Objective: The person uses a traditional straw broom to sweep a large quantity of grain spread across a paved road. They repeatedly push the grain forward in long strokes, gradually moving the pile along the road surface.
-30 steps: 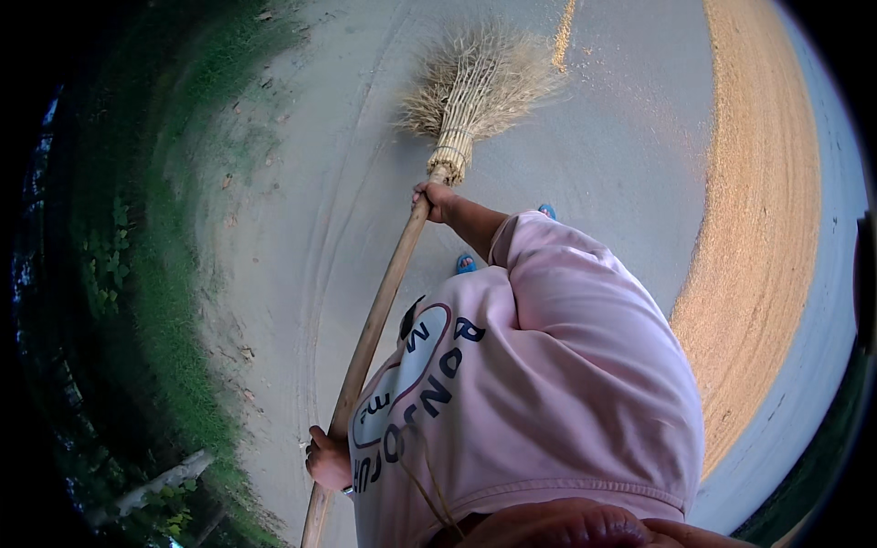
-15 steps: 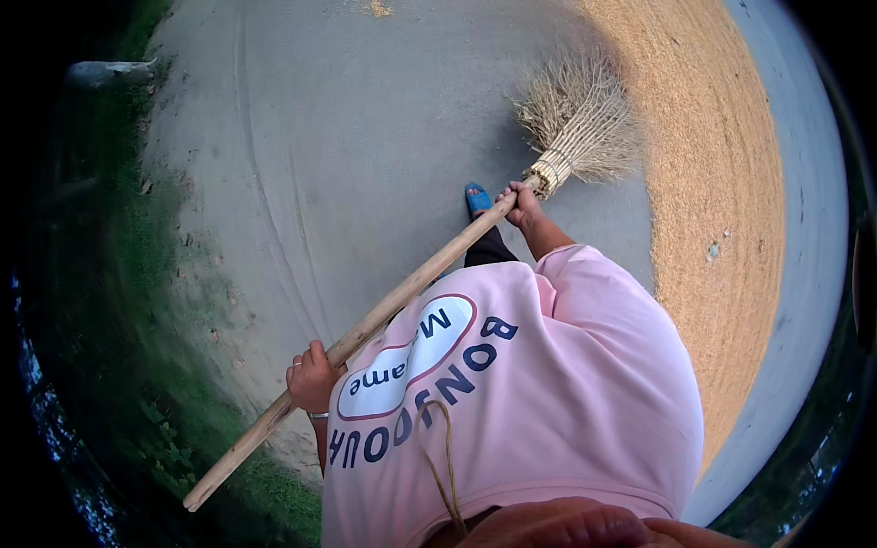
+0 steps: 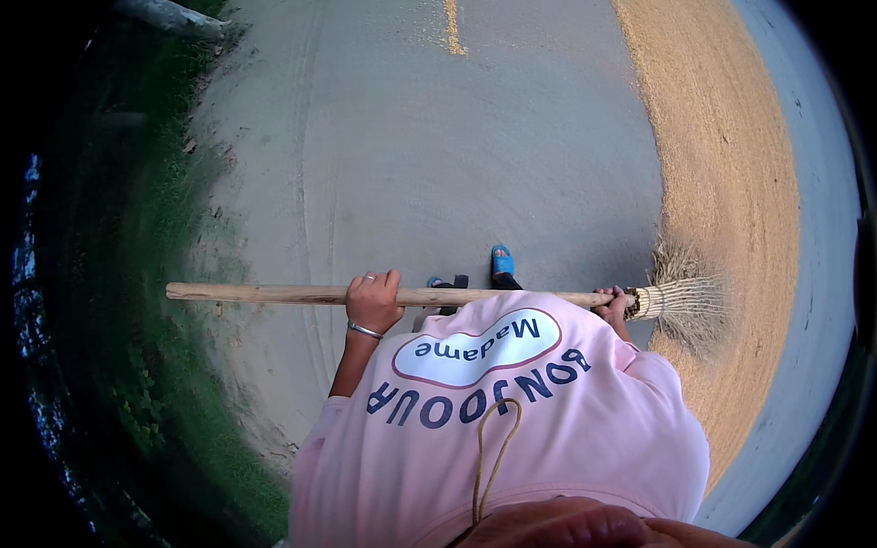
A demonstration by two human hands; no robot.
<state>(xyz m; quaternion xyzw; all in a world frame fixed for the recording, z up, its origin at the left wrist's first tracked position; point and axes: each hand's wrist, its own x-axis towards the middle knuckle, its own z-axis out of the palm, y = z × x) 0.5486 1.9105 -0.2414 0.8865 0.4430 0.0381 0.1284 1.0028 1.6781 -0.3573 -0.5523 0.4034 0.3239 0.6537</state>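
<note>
A long-handled twig broom (image 3: pixel 512 297) lies level across the front of my body, its wooden handle pointing left. My left hand (image 3: pixel 375 300), with a ring and a bangle on it, is wrapped round the handle left of my body. Close to the bound neck of the broom, my right hand (image 3: pixel 614 307) grips the handle's other end. The bristles (image 3: pixel 690 301) spread to the right over the edge of a long band of golden grain (image 3: pixel 731 183); whether they press on it I cannot tell.
Grey concrete (image 3: pixel 457 155) stretches ahead, with a small streak of grain (image 3: pixel 452 27) far off. My feet, in blue slippers (image 3: pixel 501 261), stand below the handle. Grass (image 3: pixel 192 411) borders the left side, and a pale log-like object (image 3: pixel 174 18) lies at the far left.
The broom has swung clockwise, its bristles coming from ahead right back to my right side, onto the grain's edge. My left hand has moved forward and right; both hands keep their hold.
</note>
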